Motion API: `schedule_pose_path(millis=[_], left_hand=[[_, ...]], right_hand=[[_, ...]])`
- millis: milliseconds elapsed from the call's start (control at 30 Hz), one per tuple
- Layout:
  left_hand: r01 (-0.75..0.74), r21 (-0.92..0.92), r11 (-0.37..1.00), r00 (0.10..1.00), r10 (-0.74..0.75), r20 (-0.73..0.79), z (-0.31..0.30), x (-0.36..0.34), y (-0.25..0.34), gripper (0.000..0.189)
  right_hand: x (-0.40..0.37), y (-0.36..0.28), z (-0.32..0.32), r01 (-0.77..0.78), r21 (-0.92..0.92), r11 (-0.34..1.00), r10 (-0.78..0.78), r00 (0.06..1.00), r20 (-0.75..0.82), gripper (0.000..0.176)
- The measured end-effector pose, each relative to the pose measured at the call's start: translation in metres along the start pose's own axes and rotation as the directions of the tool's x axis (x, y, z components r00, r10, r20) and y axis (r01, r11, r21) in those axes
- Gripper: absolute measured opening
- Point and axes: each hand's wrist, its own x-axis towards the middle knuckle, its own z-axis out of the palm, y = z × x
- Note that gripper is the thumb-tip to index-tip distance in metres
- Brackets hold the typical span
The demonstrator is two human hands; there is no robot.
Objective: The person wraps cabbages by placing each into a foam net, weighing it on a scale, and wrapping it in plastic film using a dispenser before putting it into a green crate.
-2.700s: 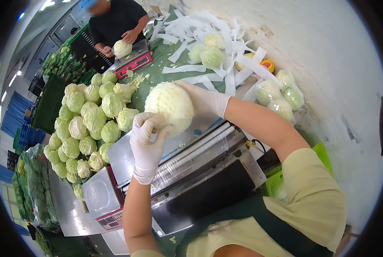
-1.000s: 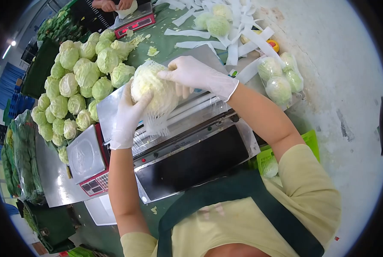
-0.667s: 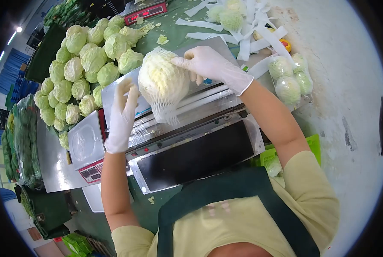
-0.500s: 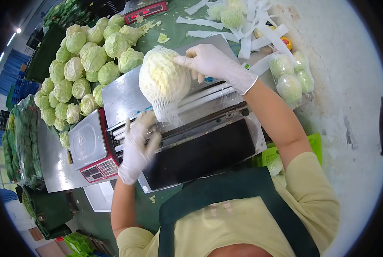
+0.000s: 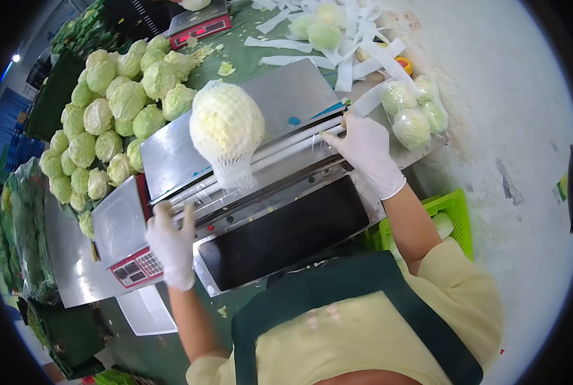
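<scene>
A cabbage in white foam netting [image 5: 225,119] sits on the metal plate of a film-wrapping machine [image 5: 286,96], its loose net end hanging toward me. My right hand [image 5: 371,154], in a white glove, is at the right end of the machine's white rollers [image 5: 293,146], thumb and forefinger apart beside bunched clear film [image 5: 325,149]. At the rollers' left end, my gloved left hand [image 5: 173,247] has its thumb and fingers spread, close to more clear film [image 5: 201,194]. Neither hand touches the cabbage. A black pad [image 5: 286,234] forms the machine's near side.
Left of the machine stands a red-and-silver scale [image 5: 123,224], with heaped cabbages [image 5: 126,99] behind it. Film-wrapped cabbages [image 5: 410,128] and white foam strips [image 5: 347,70] lie at the right. A green crate [image 5: 463,221] stands below, near my right arm.
My right hand has let go of the netted cabbage and come down to the rollers' right end. My left hand has moved left and slightly down. The view has shifted a little.
</scene>
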Motion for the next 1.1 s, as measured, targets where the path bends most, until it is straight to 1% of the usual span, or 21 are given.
schedule_pose_path(millis=[67,133,200,267,300,333,400,467,533,600,667,700,733,767,867,900,933,967,1000,1067,1100], left_hand=[[0.033,0.166,0.986,0.998,-0.043,0.054,0.018,0.002,0.005,0.041],[0.139,0.036,0.990,0.974,-0.143,0.174,0.029,0.006,0.010,0.043],[0.144,-0.195,0.970,0.989,-0.136,0.052,0.041,0.003,0.005,0.035],[0.126,-0.531,0.838,0.980,-0.187,-0.062,0.044,0.003,-0.006,0.032],[0.251,-0.685,0.683,0.957,-0.280,0.072,0.030,0.001,-0.001,0.032],[0.342,-0.788,0.512,0.925,-0.329,0.188,0.022,-0.006,-0.008,0.032],[0.542,-0.838,0.057,0.807,-0.315,0.500,-0.010,-0.025,-0.017,0.027],[0.734,-0.650,-0.197,0.649,-0.077,0.757,-0.034,-0.051,-0.039,0.020],[0.922,-0.353,-0.160,0.365,0.050,0.930,-0.057,-0.068,-0.037,0.012],[0.979,-0.202,-0.032,0.204,0.204,0.957,-0.090,-0.057,-0.038,0.008],[0.831,-0.541,0.128,0.516,0.184,0.836,-0.143,-0.023,-0.028,0.011],[0.602,-0.773,0.201,0.782,0.046,0.621,-0.151,-0.007,-0.034,0.011],[0.407,-0.870,0.276,0.911,-0.053,0.409,-0.144,0.012,-0.032,0.015],[0.215,-0.890,0.401,0.974,-0.149,0.168,-0.138,0.031,-0.029,0.019],[-0.038,-0.977,0.212,0.982,-0.172,-0.075,-0.043,0.152,0.000,0.038],[0.132,-0.808,0.573,0.957,-0.285,-0.046,-0.026,0.181,0.030,0.042],[0.033,-0.976,0.213,0.969,-0.246,-0.021,0.028,0.205,0.020,0.046],[0.118,-0.973,0.197,0.974,-0.215,0.075,0.061,0.219,0.024,0.048],[0.115,-0.964,0.241,0.993,-0.062,0.103,0.094,0.226,0.019,0.045],[0.382,-0.915,0.132,0.911,0.111,0.397,0.132,0.213,0.019,0.040],[0.478,-0.866,0.148,0.847,0.182,0.499,0.149,0.203,0.018,0.043]], right_hand=[[-0.002,-0.006,0.012,0.042,0.042,0.998,-0.041,0.999,-0.011,0.034],[-0.002,-0.010,0.033,0.116,0.134,0.984,-0.107,0.992,-0.068,0.030],[0.005,-0.003,0.043,0.124,0.403,0.907,-0.114,0.992,-0.047,0.017],[0.019,0.007,0.041,-0.008,0.740,0.673,-0.064,0.996,0.069,0.013],[0.026,0.020,0.053,0.016,0.879,0.477,-0.131,0.990,0.053,0.012],[0.018,0.023,0.035,-0.150,0.924,0.351,-0.176,0.959,0.223,0.009],[-0.010,0.027,-0.006,-0.487,0.866,0.112,-0.332,0.803,0.495,0.005],[-0.046,0.035,-0.013,-0.482,0.874,0.062,-0.425,0.779,0.460,0.004],[-0.068,0.046,-0.016,-0.648,0.755,-0.095,-0.465,0.700,0.542,0.005],[-0.091,0.044,-0.032,-0.486,0.830,-0.275,-0.469,0.821,0.326,0.006],[-0.074,0.026,-0.073,-0.321,0.789,-0.524,-0.530,0.848,-0.007,0.013],[-0.064,0.015,-0.082,-0.245,0.724,-0.644,-0.517,0.838,-0.177,0.017],[-0.048,0.001,-0.080,-0.146,0.700,-0.699,-0.305,0.946,-0.108,0.022],[-0.019,-0.015,-0.083,-0.028,0.723,-0.690,-0.193,0.970,-0.147,0.015],[0.110,-0.086,-0.062,0.271,0.839,-0.471,-0.026,0.947,-0.321,0.010],[0.153,-0.104,-0.026,0.221,0.886,-0.407,-0.055,0.963,-0.265,0.017],[0.186,-0.116,0.023,0.106,0.945,-0.310,-0.138,0.978,-0.155,0.018],[0.215,-0.121,0.065,-0.008,0.979,-0.201,-0.205,0.978,-0.034,0.020],[0.215,-0.121,0.081,-0.119,0.993,0.000,-0.268,0.957,0.115,0.020],[0.225,-0.115,0.125,0.063,0.849,0.525,-0.393,0.903,0.176,0.018],[0.211,-0.113,0.112,-0.066,0.871,0.487,-0.371,0.888,0.274,0.021]])
